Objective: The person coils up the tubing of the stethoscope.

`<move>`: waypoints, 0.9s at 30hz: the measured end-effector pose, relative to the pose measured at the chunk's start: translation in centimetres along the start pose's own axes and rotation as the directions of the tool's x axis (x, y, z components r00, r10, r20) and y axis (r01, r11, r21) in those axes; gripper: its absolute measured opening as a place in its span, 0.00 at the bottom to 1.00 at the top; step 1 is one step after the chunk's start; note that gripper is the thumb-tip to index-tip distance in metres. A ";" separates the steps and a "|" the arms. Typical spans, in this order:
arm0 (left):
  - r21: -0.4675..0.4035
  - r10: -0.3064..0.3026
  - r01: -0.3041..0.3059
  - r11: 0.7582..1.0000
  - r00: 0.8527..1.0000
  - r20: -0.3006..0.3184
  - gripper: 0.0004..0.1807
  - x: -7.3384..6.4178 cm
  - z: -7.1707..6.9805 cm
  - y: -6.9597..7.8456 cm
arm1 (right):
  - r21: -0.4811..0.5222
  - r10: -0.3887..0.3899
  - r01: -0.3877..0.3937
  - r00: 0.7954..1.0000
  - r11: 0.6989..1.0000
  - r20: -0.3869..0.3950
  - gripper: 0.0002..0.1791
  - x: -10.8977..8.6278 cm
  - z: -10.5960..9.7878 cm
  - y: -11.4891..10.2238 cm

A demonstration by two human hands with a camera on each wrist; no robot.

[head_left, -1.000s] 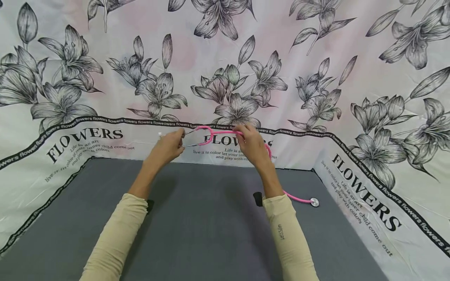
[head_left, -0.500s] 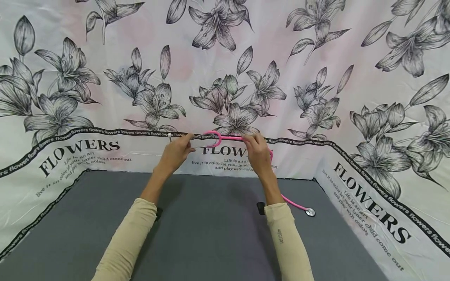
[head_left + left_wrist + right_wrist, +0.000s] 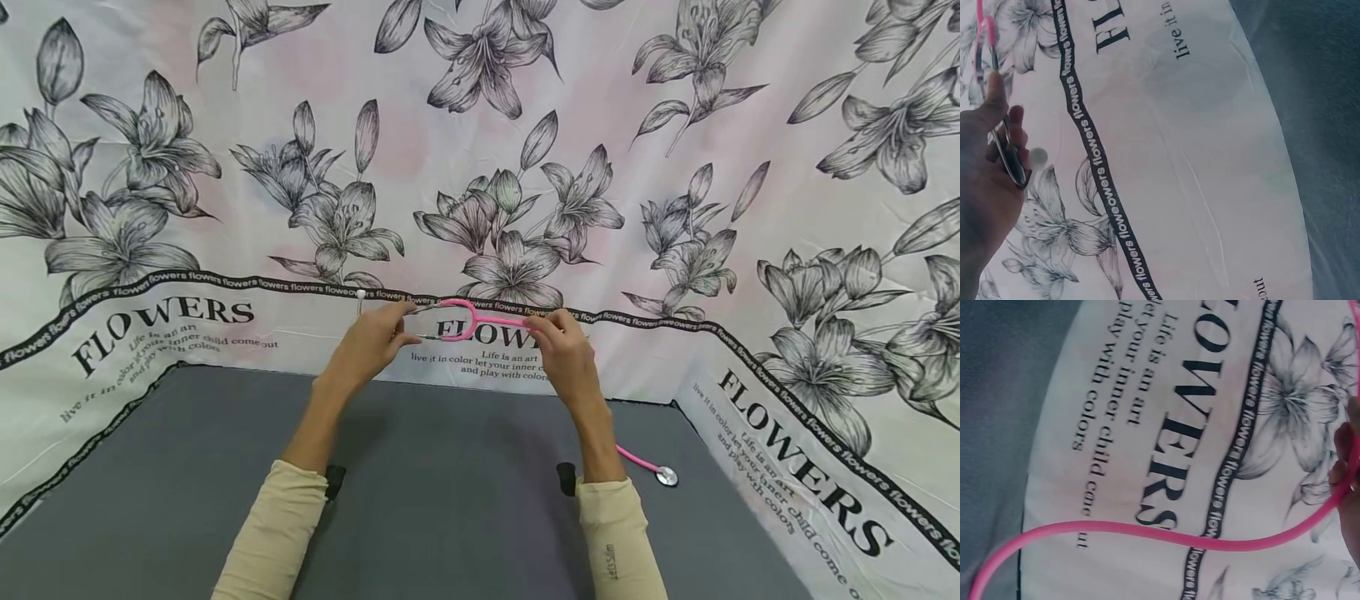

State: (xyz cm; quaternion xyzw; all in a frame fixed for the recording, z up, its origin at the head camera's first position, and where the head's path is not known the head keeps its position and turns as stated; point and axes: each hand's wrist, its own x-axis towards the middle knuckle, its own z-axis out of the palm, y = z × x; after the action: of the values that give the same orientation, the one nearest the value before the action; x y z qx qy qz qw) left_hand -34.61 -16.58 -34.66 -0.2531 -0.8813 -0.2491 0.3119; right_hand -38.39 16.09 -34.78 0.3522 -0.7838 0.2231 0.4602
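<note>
A pink stethoscope [image 3: 474, 322] is stretched sideways above the table's back edge in the head view. My left hand [image 3: 369, 346] pinches its metal ear tubes between thumb and fingers, and a white ear tip [image 3: 361, 294] sticks up past that hand. In the left wrist view the bent metal ear tubes [image 3: 1011, 159] cross the fingers. On the right, my right hand [image 3: 567, 358] pinches the pink tubing just past the Y-split. The tubing [image 3: 1147, 532] runs down in a curve from that hand, partly hidden behind the forearm. Its silver chest piece [image 3: 667, 476] lies at the table's right side.
A dark grey table [image 3: 450, 500] spreads under both arms. Behind it and along both sides hangs a white flower-printed cloth [image 3: 405, 200] with a black lettered band. Black wrist straps [image 3: 335, 482] show at the sleeve ends.
The head view has tilted up, so everything sits lower. Both hands have shifted slightly right with the stethoscope, still holding the ear tubes and tubing. The visible tubing near the chest piece has shortened.
</note>
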 end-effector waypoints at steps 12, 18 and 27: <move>0.176 -0.025 0.020 0.984 0.999 0.023 0.12 -0.3 -1.0 1.7 | 0.074 -0.158 0.148 0.975 0.986 0.156 0.10 1.3 -1.4 -3.0; 0.228 -0.004 0.001 0.974 1.000 0.012 0.16 -0.3 -0.4 2.9 | 0.195 -0.216 0.198 0.974 0.961 0.073 0.09 1.4 -0.5 -4.5; 0.231 -0.048 0.037 0.972 0.998 0.040 0.21 -0.5 -0.1 4.5 | 0.203 -0.243 0.230 0.969 0.952 0.041 0.02 1.2 1.8 -6.7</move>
State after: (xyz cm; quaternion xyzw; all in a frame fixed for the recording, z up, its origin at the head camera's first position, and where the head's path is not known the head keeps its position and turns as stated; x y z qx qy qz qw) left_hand -31.55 -13.42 -33.62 -0.2019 -0.9163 -0.1460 0.3136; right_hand -34.76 10.11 -34.42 0.4942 -0.7247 0.2311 0.4209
